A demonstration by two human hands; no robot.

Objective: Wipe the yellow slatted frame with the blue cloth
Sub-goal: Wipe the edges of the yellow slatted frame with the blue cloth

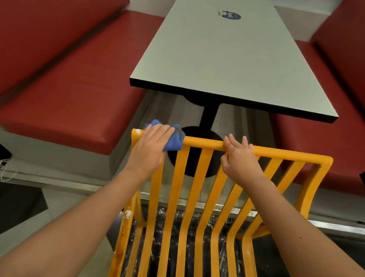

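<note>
Yellow slatted frame [195, 187] stands upright right in front of me, top rail [276, 153] running left to right, slats dropping toward the floor. It sits at the near end of the grey booth table [231, 58], between the two red bench seats [70, 88].

Blue cloth [175, 140] is bunched on the top rail near the left corner. My left hand [150, 147] lies flat over it, fingers straight and together, pressing it onto the rail rather than clutching it. I judge that suits a sliding stroke: palm load spreads across the cloth, and it can run along the bar.

My right hand [239, 161] holds the same rail near its middle, fingers [232, 139] hooked over the far side, thumb on the near face. Purpose, I'd say, is bracing, so the frame doesn't tip or skid under the wiping push.

Both forearms reach forward and slightly down, wrists roughly straight, hands well apart on the rail.

White specks and brown staining show on the left upright lower down (not reached yet, by the look).
</note>
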